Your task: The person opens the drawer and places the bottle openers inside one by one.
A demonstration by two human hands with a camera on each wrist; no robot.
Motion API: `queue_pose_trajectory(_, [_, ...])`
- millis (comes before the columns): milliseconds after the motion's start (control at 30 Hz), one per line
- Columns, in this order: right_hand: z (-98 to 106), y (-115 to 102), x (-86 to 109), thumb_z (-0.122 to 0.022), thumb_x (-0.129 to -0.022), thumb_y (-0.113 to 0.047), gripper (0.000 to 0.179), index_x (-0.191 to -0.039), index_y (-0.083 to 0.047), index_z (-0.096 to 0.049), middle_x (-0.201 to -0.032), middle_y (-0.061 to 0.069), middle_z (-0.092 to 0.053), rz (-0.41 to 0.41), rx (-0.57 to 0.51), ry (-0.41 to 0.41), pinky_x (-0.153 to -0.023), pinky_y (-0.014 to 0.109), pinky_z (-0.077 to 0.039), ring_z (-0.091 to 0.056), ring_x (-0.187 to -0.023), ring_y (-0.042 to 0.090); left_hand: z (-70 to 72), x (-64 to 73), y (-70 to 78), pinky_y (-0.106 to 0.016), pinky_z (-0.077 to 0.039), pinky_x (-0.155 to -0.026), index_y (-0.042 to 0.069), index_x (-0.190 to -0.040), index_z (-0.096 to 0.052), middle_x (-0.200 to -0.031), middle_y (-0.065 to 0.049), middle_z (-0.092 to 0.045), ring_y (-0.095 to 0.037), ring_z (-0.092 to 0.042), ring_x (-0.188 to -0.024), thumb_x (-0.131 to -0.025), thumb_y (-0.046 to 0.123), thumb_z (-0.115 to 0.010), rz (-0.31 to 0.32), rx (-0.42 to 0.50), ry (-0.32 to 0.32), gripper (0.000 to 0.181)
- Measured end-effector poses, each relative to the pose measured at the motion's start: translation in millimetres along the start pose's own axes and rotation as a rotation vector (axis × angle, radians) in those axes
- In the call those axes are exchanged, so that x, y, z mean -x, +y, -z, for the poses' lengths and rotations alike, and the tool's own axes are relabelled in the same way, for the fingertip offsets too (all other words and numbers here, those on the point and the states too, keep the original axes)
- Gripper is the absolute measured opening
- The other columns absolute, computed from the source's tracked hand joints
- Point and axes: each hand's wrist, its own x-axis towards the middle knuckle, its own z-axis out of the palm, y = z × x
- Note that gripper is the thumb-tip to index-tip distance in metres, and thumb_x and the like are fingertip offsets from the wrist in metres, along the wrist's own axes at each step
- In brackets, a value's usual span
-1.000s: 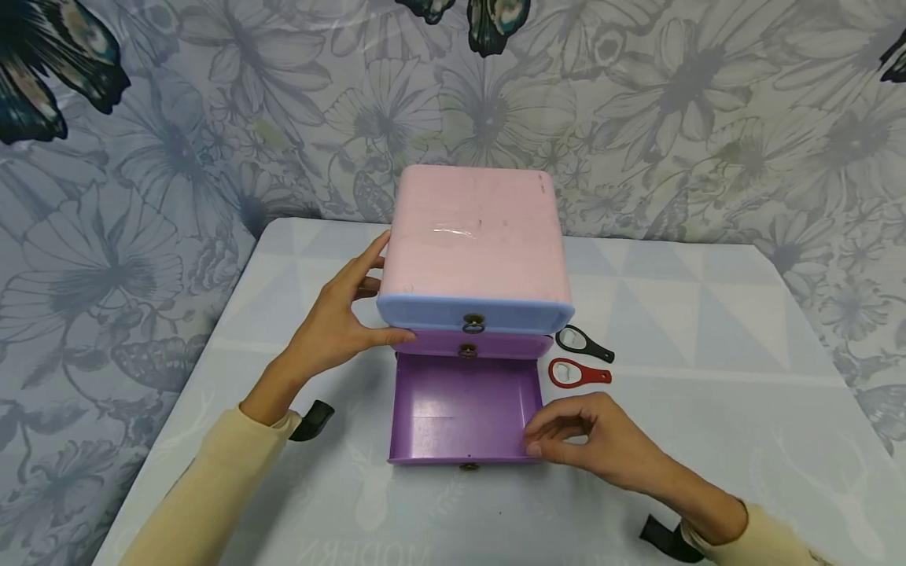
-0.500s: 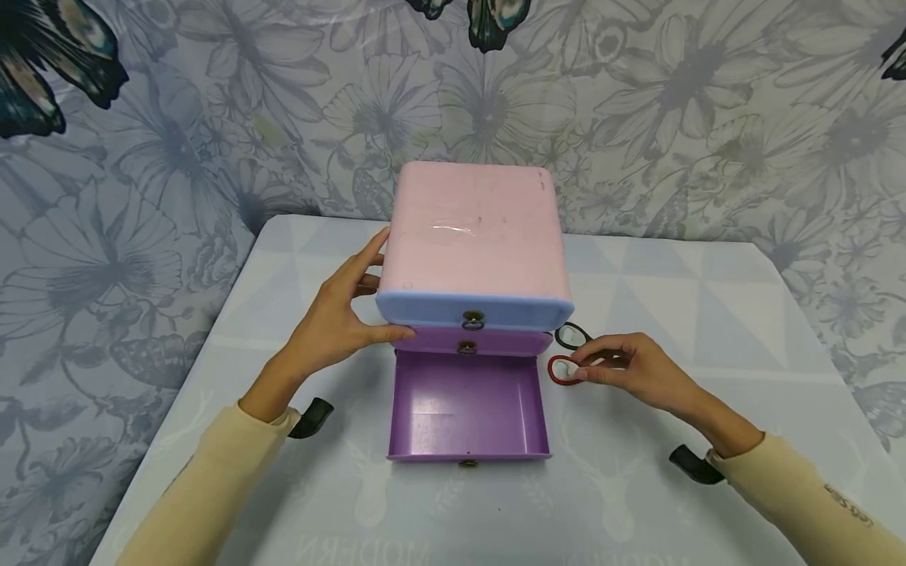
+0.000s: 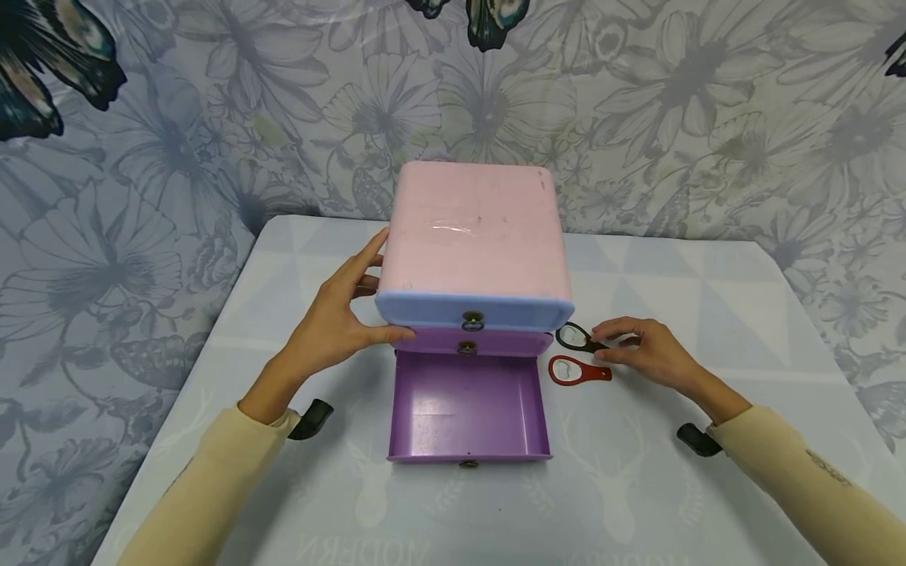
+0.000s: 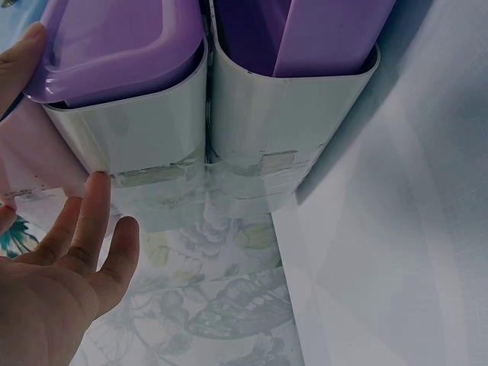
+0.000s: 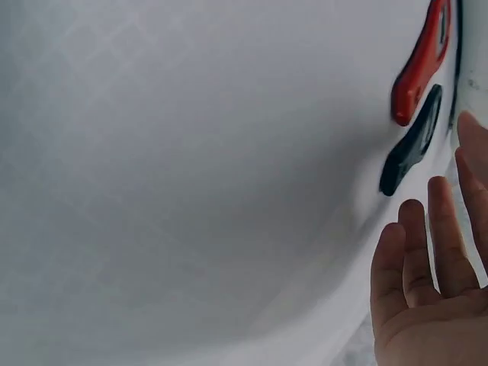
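Note:
A small drawer unit (image 3: 481, 236) with a pink top stands mid-table. Its bottom purple drawer (image 3: 467, 409) is pulled out, with nothing lying in it. My left hand (image 3: 336, 322) rests against the unit's left side, thumb on the front of the middle purple drawer (image 3: 439, 341). In the left wrist view, fingertips (image 4: 97, 183) lie along the pale casing (image 4: 145, 137). To the right of the unit are a black bottle opener (image 3: 576, 338) and a red bottle opener (image 3: 580, 371). My right hand (image 3: 647, 350) is at the black one's handle end, its fingers extended in the right wrist view; contact is unclear.
The unit's blue top drawer (image 3: 425, 313) is closed and has a small ring pull (image 3: 473, 321). A pale patterned cover lies over the table (image 3: 708, 440). Flower-print wall covering (image 3: 637, 118) rises behind the table's back edge.
My right hand has left the bottom drawer's right front corner, moved over the red bottle opener's handle, then shifted back and right to the black one. My left hand has stayed put.

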Motion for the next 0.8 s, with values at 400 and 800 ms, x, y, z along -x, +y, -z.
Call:
queue_pose_trajectory(400, [-6, 13, -10.9, -0.083, -0.084, -0.023, 0.037, -0.116, -0.009, -0.072, -0.116, 0.011, -0.071, -0.04, 0.068, 0.027, -0.09, 0.029, -0.054, -0.063, -0.101, 0.024, -0.3, -0.9, 0.2, -0.045, -0.049, -0.105, 0.048, -0.158, -0.017, -0.145, -0.002, -0.046, -0.017, -0.064, -0.109, -0.065, 0.024, -0.096, -0.009, -0.005, 0.012, 0.124])
queue_pose_trajectory(800, [-12, 10, -16.1, -0.083, -0.083, -0.019, 0.043, -0.122, -0.005, -0.071, -0.111, 0.012, -0.072, -0.039, 0.122, 0.016, -0.078, 0.023, -0.049, -0.059, -0.093, 0.02, -1.2, -1.5, -1.7, -0.048, -0.047, -0.106, 0.048, -0.158, -0.017, -0.146, -0.003, -0.046, -0.02, -0.065, -0.11, -0.065, 0.024, -0.097, -0.009, -0.002, 0.009, 0.125])
